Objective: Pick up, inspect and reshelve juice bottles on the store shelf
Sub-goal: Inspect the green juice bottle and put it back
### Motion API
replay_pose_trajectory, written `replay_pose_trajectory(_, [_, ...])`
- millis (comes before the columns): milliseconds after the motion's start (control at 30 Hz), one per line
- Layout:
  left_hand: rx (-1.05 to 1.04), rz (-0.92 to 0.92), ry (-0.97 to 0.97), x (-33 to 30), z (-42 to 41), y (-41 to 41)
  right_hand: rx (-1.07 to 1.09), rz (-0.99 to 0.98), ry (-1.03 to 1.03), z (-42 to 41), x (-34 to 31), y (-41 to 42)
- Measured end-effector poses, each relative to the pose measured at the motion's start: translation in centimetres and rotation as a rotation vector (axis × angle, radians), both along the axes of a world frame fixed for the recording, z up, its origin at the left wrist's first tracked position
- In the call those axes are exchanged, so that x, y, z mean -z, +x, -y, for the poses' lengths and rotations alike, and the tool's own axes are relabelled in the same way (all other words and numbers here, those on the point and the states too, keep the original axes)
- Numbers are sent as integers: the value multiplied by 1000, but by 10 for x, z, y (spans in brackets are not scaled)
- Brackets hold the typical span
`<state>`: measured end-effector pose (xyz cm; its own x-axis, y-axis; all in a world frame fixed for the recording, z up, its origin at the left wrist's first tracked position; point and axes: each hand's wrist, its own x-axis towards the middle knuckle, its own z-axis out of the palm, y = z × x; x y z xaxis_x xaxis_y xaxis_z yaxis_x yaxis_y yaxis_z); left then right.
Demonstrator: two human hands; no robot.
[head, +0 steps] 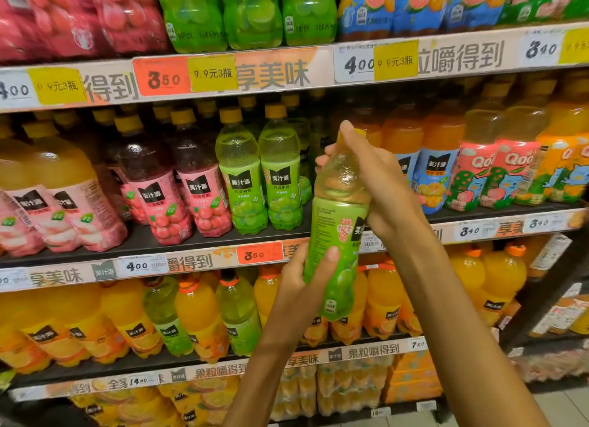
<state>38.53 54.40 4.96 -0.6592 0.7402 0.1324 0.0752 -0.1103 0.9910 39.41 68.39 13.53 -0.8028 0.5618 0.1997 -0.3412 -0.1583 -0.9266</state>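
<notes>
Shelving filled the whole view, four tiers packed with juice, each shelf edge faced with printed strips and price tags. Held up in front of the middle tier was the green grape juice bottle, off the shelf entirely and gripped by both hands.

Relative to that held bottle: two matching green bottles stood upright on the shelf just to its left, and beyond them dark red bottles with pink labels, then pale yellow ones farther left. To its right, partly hidden behind the right hand, stood orange bottles with blue labels and then pink-labelled ones. Below it ran a row of larger orange bottles with a few green ones mixed in; above it, on the top tier, were more green bottles. An orange price tag sat on the shelf edge just left of the bottle's lower half.

The bottle's long axis ran nearly vertical, tilted slightly, with the cap end up and leaning right (the yellow cap mostly covered by fingers) and the base pointing down.

The right hand curled around the neck and shoulder from the right. The left hand clasped the lower labelled body, thumb pressed across the front.
</notes>
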Motion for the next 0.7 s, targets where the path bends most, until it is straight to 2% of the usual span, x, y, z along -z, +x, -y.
replay_pose_trajectory(100, [10, 151, 44, 2, 2, 1, -101, 9, 12, 0, 2, -1])
replay_pose_trajectory(233, [178, 368, 78, -4, 10, 1, -311, -102, -234, 3, 7, -4])
replay_pose_trajectory(367, [248, 467, 80, -8, 10, 1, -273, -45, -287, -1, 9, -9])
replay_pose_trajectory(533, [464, 640, 164, -17, 19, 4, -294, 95, -422, -7, 19, -13])
replay_pose_trajectory(700, [519, 673, 235, -22, 19, 6, -359, 159, -599, -4, 31, -17])
